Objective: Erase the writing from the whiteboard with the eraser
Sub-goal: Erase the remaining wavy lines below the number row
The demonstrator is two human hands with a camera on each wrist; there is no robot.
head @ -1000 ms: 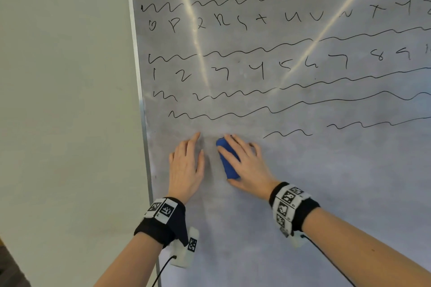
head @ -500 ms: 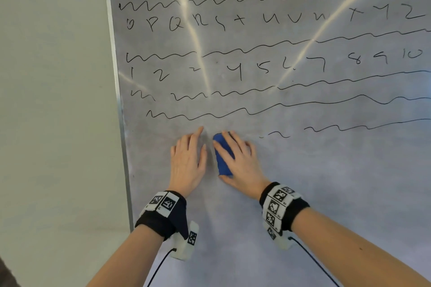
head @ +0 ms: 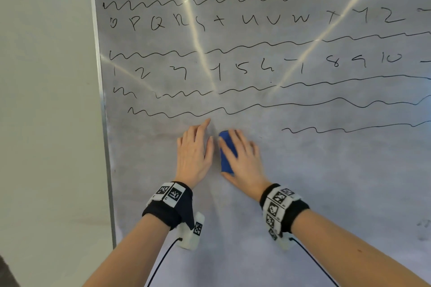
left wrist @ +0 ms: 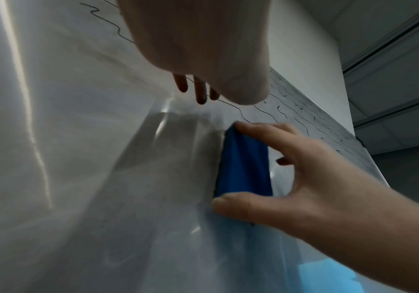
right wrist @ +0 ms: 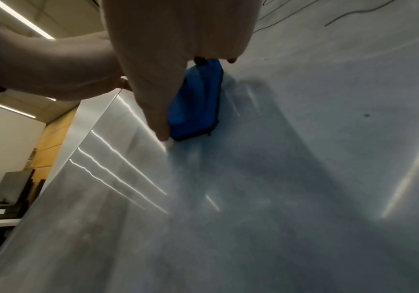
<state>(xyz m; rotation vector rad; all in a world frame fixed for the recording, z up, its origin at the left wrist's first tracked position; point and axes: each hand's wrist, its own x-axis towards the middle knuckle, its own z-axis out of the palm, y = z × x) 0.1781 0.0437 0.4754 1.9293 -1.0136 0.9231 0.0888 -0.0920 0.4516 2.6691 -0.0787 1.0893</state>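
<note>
The whiteboard [head: 303, 182] fills most of the head view, with black letters, numbers and wavy lines [head: 233, 109] across its upper half. My right hand [head: 242, 158] grips a blue eraser [head: 225, 154] and holds it flat against the board below the lowest long wavy line. In the left wrist view the eraser [left wrist: 243, 164] sits between thumb and fingers of the right hand [left wrist: 303, 178]; it also shows in the right wrist view [right wrist: 198, 99]. My left hand [head: 196, 149] lies flat on the board just left of the eraser, fingers straight.
The board's metal left edge [head: 102, 105] runs down the picture, with a plain wall [head: 46, 100] beyond it. A short wavy line [head: 349, 129] lies to the right of the eraser. The lower board is smeared grey.
The piece of wavy line just right of the eraser has been wiped away. Both hands stay side by side on the board; the view has shifted a little to the right.
</note>
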